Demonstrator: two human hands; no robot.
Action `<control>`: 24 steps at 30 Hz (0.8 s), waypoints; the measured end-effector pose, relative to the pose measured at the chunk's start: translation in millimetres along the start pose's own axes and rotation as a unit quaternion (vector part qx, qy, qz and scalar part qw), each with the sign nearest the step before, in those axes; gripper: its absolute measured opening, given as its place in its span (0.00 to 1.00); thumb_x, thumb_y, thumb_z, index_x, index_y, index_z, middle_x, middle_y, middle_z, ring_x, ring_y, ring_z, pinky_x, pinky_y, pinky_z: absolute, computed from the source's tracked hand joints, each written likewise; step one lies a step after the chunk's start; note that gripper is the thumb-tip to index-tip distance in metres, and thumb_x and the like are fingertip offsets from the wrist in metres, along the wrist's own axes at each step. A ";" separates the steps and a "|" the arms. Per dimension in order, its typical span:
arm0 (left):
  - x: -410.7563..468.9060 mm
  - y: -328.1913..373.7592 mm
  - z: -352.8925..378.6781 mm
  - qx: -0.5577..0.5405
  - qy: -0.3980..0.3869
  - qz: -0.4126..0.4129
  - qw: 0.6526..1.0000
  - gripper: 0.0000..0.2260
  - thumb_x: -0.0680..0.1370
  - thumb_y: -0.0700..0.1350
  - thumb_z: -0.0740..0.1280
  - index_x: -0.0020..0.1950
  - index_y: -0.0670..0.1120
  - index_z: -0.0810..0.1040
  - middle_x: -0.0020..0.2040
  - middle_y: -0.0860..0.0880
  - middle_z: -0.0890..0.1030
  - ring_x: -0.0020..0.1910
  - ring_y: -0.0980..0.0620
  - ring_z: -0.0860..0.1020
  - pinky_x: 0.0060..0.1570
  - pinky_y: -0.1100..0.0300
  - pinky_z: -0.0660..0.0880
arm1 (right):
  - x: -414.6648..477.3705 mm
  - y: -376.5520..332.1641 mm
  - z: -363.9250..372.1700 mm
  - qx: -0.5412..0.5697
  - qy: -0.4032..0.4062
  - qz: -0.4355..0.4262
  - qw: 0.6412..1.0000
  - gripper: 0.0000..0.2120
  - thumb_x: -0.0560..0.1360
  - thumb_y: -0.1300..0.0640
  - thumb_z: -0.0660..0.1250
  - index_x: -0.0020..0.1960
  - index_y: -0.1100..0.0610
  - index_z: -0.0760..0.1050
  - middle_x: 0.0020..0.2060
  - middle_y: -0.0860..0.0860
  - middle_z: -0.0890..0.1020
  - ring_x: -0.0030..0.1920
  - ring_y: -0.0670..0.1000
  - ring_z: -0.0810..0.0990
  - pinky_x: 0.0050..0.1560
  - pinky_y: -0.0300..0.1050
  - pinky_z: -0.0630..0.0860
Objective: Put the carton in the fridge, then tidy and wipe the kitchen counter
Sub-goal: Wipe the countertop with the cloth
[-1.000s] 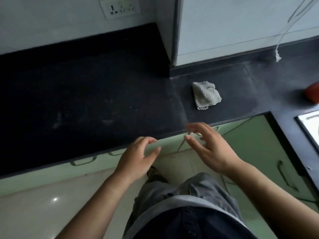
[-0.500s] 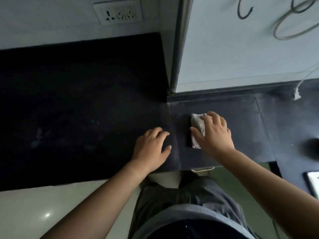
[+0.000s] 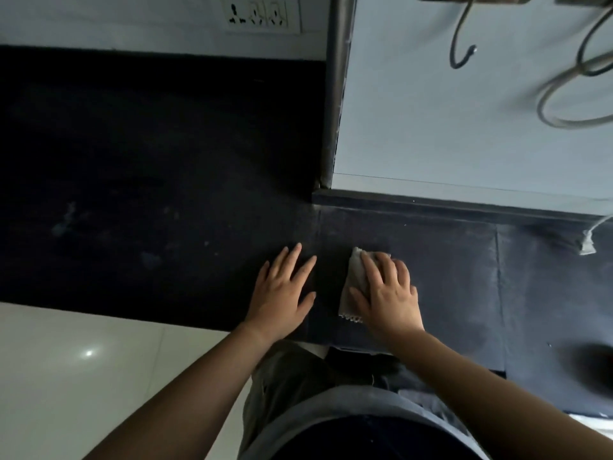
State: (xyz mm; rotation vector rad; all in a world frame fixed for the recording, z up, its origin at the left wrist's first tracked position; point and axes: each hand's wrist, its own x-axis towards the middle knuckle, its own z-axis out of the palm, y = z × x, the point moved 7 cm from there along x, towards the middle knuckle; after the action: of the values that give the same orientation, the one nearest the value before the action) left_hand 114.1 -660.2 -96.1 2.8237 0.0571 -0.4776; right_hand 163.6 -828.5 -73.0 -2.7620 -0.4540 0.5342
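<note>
Cloth [image 3: 355, 270] is down on the dark tabletop [image 3: 166, 180], close to the front edge, with the right hand [image 3: 388, 293] on top of it. Fingers [image 3: 386, 265] of that hand lie flat over the cloth, thumb along its left side. They're pressing, not pinching, and nothing is gripped. Left hand [image 3: 282, 293] sits just left of the cloth, palm down, fingers straight and spread, bare on the tabletop and not touching the cloth. No carton in view, so can't say where it is. My read: wipe step, early.

Dirt: pale smudges [image 3: 66, 217] well left of the cloth, with a few specks between. Loose cord end [image 3: 587, 245] lies well right of the cloth. Dark blurred object [image 3: 590, 363] sits right of the cloth and nearer the body; can't identify it.

Risks, my judgement:
- Hold is a flat press only. The cloth is folded small, so a fast stroke could bunch it or let it slide out from under the hand, and the bare palm would end up dragging on the tabletop.
- With the cloth near the front edge, a pull toward the body could drop it on the floor [image 3: 66, 376].
- Sweeping right of the cloth could snag the cord end or knock the dark object.
- Short strokes around the cloth's present spot would miss the smudges far to its left.
</note>
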 end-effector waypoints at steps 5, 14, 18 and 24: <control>0.4 -0.7 0.3 0.004 -0.010 -0.009 1.000 0.28 0.79 0.57 0.55 0.76 0.55 0.48 0.78 0.50 0.44 0.77 0.49 0.43 0.74 0.47 0.49 | -1.0 1.0 -0.4 0.009 -0.013 -0.007 1.000 0.29 0.76 0.44 0.60 0.74 0.51 0.55 0.71 0.54 0.59 0.69 0.58 0.55 0.61 0.57 0.68; -5.2 -8.8 -15.5 -0.012 -0.038 -0.006 0.999 0.28 0.79 0.56 0.57 0.76 0.57 0.49 0.78 0.52 0.48 0.77 0.50 0.48 0.73 0.46 0.54 | 23.3 -10.9 -13.6 0.095 -0.010 -0.042 0.995 0.23 0.73 0.49 0.66 0.66 0.51 0.69 0.61 0.52 0.71 0.60 0.57 0.65 0.56 0.47 0.69; -28.8 -36.6 -33.3 -0.054 0.013 -0.031 0.998 0.26 0.79 0.55 0.57 0.76 0.57 0.53 0.77 0.52 0.55 0.76 0.50 0.53 0.72 0.50 0.58 | 24.5 -52.3 -11.7 0.124 -0.032 -0.109 0.986 0.22 0.71 0.50 0.69 0.64 0.51 0.71 0.60 0.50 0.73 0.59 0.55 0.67 0.56 0.40 0.64; -76.9 -120.4 -42.4 -0.085 0.050 -0.102 0.990 0.25 0.79 0.55 0.58 0.75 0.54 0.56 0.75 0.50 0.61 0.74 0.50 0.59 0.70 0.51 0.62 | 31.3 -144.7 3.4 0.143 -0.045 -0.186 0.971 0.22 0.71 0.51 0.68 0.64 0.48 0.70 0.60 0.47 0.72 0.59 0.51 0.67 0.55 0.39 0.64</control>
State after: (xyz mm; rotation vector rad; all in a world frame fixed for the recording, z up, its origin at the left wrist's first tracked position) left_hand 44.8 -532.3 -64.1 2.6834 0.3914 -0.3561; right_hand 153.9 -685.2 -36.9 -2.3101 -0.8243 0.5787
